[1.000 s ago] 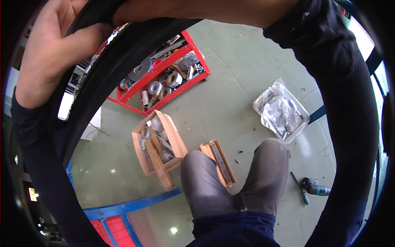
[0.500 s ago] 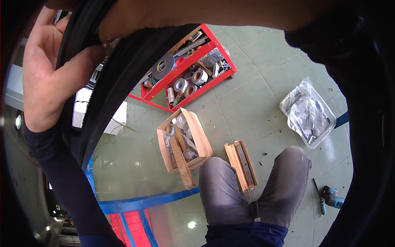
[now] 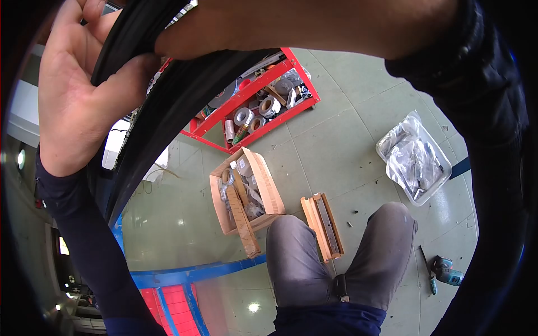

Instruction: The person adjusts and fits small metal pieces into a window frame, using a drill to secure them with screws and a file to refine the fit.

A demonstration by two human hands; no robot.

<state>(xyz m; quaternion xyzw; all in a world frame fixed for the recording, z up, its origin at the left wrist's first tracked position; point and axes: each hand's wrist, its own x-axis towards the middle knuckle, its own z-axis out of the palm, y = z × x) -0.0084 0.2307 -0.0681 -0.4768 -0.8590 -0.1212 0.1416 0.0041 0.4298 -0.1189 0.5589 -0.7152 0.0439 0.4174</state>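
Left hand (image 3: pixel 78 106) gripping black rubber ring (image 3: pixel 168 98) at its edge, right hand (image 3: pixel 291 25) clamped over top

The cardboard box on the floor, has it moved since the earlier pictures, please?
No. The cardboard box still lies just below the red rack, beside the wooden tray; only the view shifted.

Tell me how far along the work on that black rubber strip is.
Done: nothing finished shows. In hand: the left hand and right hand both grip the black rubber strip up close. Left: the drill and bagged parts lie untouched on the floor, so much probably remains.
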